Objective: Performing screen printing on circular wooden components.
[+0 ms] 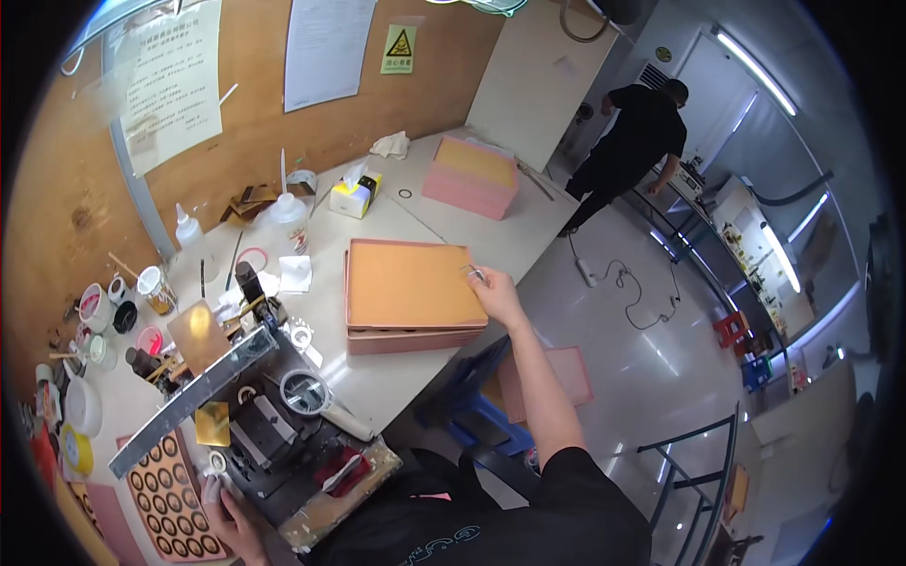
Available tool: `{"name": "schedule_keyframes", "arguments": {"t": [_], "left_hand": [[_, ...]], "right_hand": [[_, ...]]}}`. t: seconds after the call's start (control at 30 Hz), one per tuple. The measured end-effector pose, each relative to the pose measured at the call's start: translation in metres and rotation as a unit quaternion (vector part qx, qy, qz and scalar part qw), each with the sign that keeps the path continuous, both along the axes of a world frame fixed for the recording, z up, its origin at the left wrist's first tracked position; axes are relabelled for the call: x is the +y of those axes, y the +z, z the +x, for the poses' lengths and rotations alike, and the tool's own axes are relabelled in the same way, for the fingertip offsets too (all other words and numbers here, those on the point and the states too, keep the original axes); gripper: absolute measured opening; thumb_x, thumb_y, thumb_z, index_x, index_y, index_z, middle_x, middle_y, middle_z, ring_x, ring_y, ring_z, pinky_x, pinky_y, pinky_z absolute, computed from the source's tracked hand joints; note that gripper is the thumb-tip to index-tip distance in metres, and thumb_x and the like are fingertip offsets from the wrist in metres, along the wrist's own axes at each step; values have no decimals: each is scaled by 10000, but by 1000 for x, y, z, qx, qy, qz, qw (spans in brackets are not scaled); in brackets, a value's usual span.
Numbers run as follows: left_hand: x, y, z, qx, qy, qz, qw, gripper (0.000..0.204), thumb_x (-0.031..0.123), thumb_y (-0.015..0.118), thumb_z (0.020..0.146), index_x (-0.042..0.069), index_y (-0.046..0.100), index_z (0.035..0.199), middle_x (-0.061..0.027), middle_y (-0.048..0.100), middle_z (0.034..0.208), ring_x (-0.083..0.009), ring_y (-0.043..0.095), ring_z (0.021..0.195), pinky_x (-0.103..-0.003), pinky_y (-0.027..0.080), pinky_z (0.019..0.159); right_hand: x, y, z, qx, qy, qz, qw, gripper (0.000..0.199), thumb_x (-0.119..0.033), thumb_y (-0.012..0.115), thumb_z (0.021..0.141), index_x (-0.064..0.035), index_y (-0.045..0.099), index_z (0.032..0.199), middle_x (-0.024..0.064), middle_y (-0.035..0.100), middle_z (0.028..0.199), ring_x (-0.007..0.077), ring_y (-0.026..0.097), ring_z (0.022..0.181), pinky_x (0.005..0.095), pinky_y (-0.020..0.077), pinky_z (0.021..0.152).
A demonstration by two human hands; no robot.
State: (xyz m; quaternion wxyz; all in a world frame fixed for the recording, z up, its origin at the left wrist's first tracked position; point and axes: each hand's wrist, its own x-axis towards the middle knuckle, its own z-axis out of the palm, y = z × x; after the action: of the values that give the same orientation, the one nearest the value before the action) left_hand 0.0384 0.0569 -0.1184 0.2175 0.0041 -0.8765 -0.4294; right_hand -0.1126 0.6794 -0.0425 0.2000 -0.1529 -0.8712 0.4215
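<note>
My right hand (pixel 497 297) is closed in a pinch around thin metal tweezers (pixel 476 274), over the right edge of a stack of pink trays (pixel 415 343). An orange sheet (pixel 411 283) lies on top of that stack. At the lower left, my left hand (pixel 226 521) has its fingers apart, with pale coverings on the fingertips. It is beside a pink tray (pixel 121 443) that carries rows of dark round parts with light rings. Just above its fingertips sits a small white ring (pixel 217 461), next to a black bench fixture (pixel 269 443).
A round magnifier (pixel 305 392) stands on the fixture. Squeeze bottles (pixel 289 222), jars (pixel 156 289) and a tissue box (pixel 356 194) line the bench. Behind is another pink tray stack (pixel 470 179). A blue stool (pixel 481 415) is below; another person (pixel 637 132) stands far right.
</note>
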Motion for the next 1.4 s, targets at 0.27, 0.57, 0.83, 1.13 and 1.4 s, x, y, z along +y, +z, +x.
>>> {"name": "schedule_keyframes", "arguments": {"t": [0.27, 0.57, 0.83, 1.13, 1.4], "left_hand": [[5, -10, -5, 34, 26, 19, 999, 271, 37, 532, 1061, -50, 672, 1276, -182, 686, 1346, -336, 612, 1316, -403, 442, 1139], [8, 7, -2, 4, 12, -55, 998, 272, 24, 540, 1048, -47, 671, 1276, -186, 688, 1334, -353, 601, 1332, -416, 439, 1145], [10, -5, -6, 33, 6, -50, 998, 278, 20, 553, 1037, -54, 666, 1280, -194, 676, 1340, -370, 585, 1347, -428, 438, 1147], [6, -16, -7, 40, 8, -58, 997, 287, 22, 559, 1034, -59, 657, 1290, -206, 658, 1354, -379, 574, 1357, -436, 433, 1146], [10, -13, -14, 100, 16, -114, 988, 320, 117, 533, 1082, -59, 624, 1333, -199, 698, 1254, -376, 637, 1221, -409, 494, 1086]], "right_hand": [[7, -10, -18, 16, 18, -50, 998, 317, -116, 634, 998, 62, 724, 1244, -2, 672, 807, 73, 514, 655, 214, 404, 581], [2, 5, -14, -5, 50, -109, 993, 312, -91, 619, 1002, 77, 709, 1248, 40, 723, 881, 90, 571, 691, 220, 457, 613], [3, 9, -20, -15, 38, -56, 998, 300, -90, 618, 1004, 82, 715, 1230, 33, 722, 896, 86, 585, 714, 221, 474, 618], [-2, 20, -25, -78, 17, 31, 996, 335, -144, 621, 1011, 75, 713, 1247, 66, 744, 886, 118, 606, 705, 258, 499, 637], [1, 23, -25, -81, 7, 62, 995, 352, -173, 643, 996, 53, 722, 1254, 64, 726, 839, 135, 579, 664, 277, 484, 614]]}}
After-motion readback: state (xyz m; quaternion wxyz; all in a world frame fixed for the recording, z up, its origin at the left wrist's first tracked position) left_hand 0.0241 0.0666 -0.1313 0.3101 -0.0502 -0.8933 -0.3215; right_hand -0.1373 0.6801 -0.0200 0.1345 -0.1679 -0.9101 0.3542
